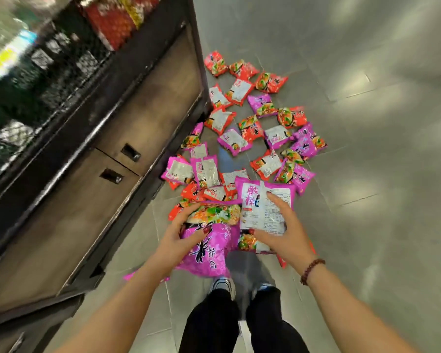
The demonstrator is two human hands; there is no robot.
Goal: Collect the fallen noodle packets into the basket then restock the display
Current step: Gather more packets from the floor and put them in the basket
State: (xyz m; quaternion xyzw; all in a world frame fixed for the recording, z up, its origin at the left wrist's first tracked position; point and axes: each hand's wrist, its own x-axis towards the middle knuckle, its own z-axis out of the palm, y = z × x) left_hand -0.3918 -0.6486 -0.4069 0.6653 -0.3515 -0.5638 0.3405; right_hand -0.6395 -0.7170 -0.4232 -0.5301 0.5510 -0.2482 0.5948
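Above the grey tiled floor (367,174), beside a dark display cabinet (99,200), a person stands looking down at their own two hands. The left hand (181,238) grips a crinkled magenta noodle packet with its printed front up (209,253), fingers curled over its upper edge and thumb pressed on the face. The right hand (283,233) holds a second magenta packet with its white back panel up (262,210), thumb at the near corner and forefinger laid across the panel. A further packet's corner shows beneath that one; whether the right hand holds it too cannot be told. The two held packets touch side by side.

Beyond them, magenta and red-orange fallen packets (252,128) lie scattered on the floor, some overlapping, some face down, a few against the cabinet's base. The cabinet has two brown doors, both closed, with recessed handles. Its shelf above holds red packets (110,24) and blurred dark goods. A brown bead bracelet (312,270) circles the right wrist. Black trousers and pale sneakers (223,285) show below the hands.
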